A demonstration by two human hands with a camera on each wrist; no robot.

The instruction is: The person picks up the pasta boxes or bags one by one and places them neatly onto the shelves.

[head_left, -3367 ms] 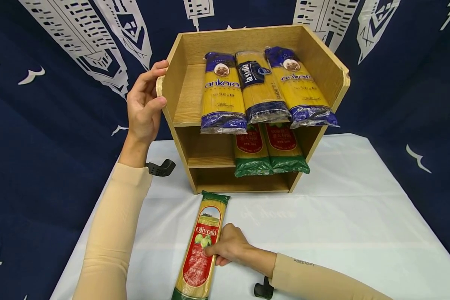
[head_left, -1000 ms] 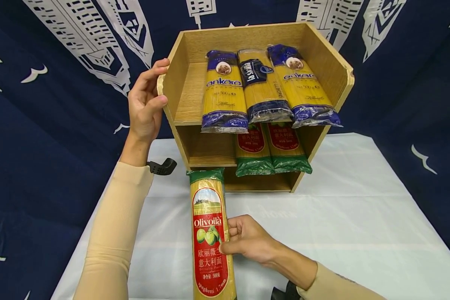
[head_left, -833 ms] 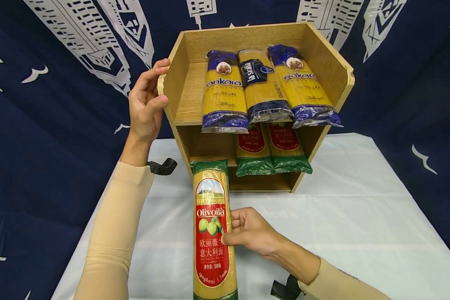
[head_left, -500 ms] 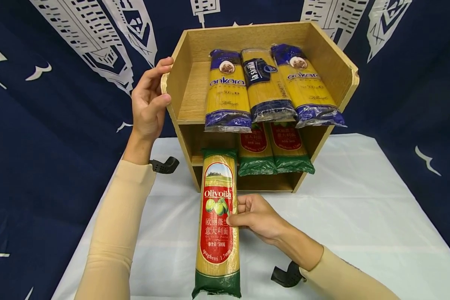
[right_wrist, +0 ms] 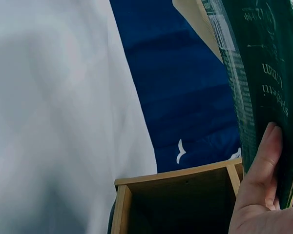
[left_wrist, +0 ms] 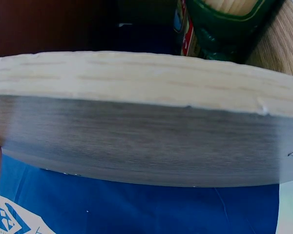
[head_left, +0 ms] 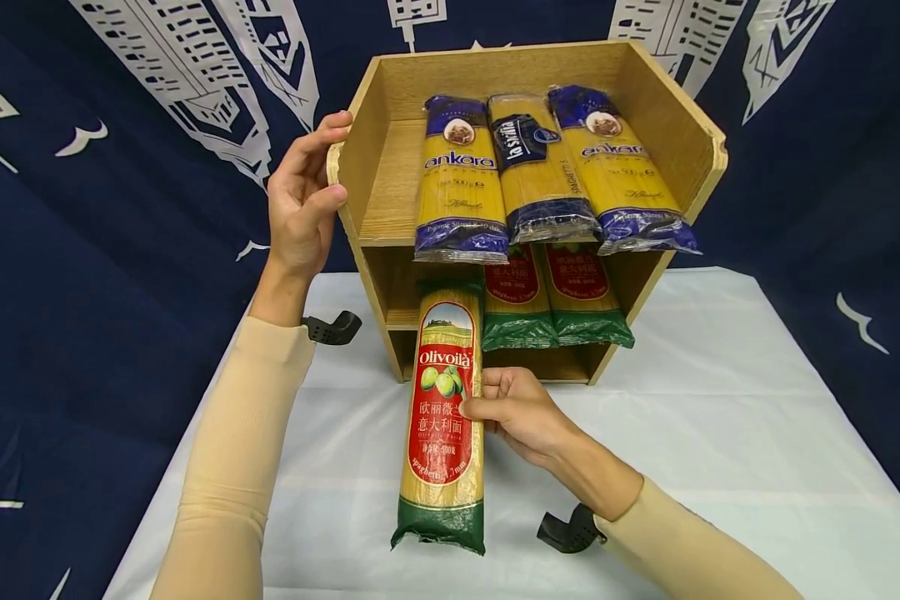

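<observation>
My right hand grips a pack of Olivoilà spaghetti by its right edge, thumb on the red label. The pack's far green end enters the left part of the wooden shelf's middle level, and its near end hangs over the table. In the right wrist view, fingers press the green back of the spaghetti pack. My left hand holds the left side panel of the wooden shelf, thumb at the front edge. The left wrist view shows that shelf panel close up, with one fingertip at its left.
Two more green-ended spaghetti packs lie side by side at the middle level's right. On top rest two ankara packs and a la Sicilia pack between them. The shelf stands on a white-covered table before a dark blue curtain.
My right hand has picked the spaghetti pack up off the table and moved it forward, its far end now inside the middle level. The left hand has kept its hold on the shelf.
</observation>
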